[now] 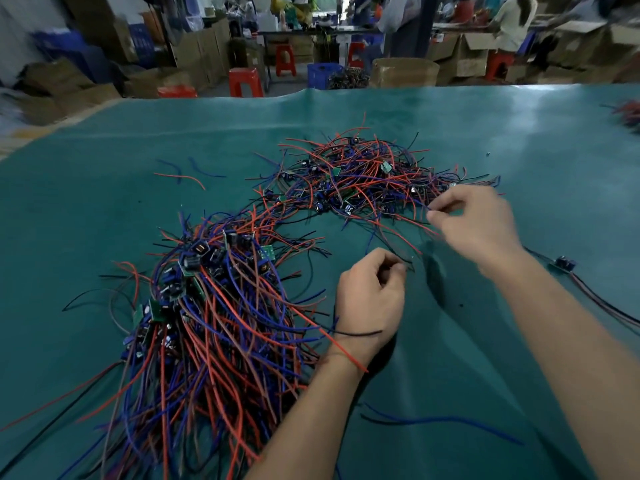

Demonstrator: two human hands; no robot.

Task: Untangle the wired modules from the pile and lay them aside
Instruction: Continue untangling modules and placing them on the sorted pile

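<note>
A tangled pile (363, 178) of small circuit modules with red, blue and black wires lies at the middle back of the green table cover (138, 140). A larger bundle of wired modules (214, 306) lies at the left front, its wires roughly aligned. My right hand (474, 223) pinches thin wires at the near right edge of the tangled pile. My left hand (370, 296) is curled around a thin dark wire end near the table's middle. A red wire and a black wire lie across my left wrist.
One wired module (564, 263) lies alone at the right, behind my right forearm. Loose wires (443, 420) lie at the front and at the back left (187, 174). Another wire heap (628, 114) shows at the far right edge. Red stools (246, 81) and cardboard boxes stand beyond the table.
</note>
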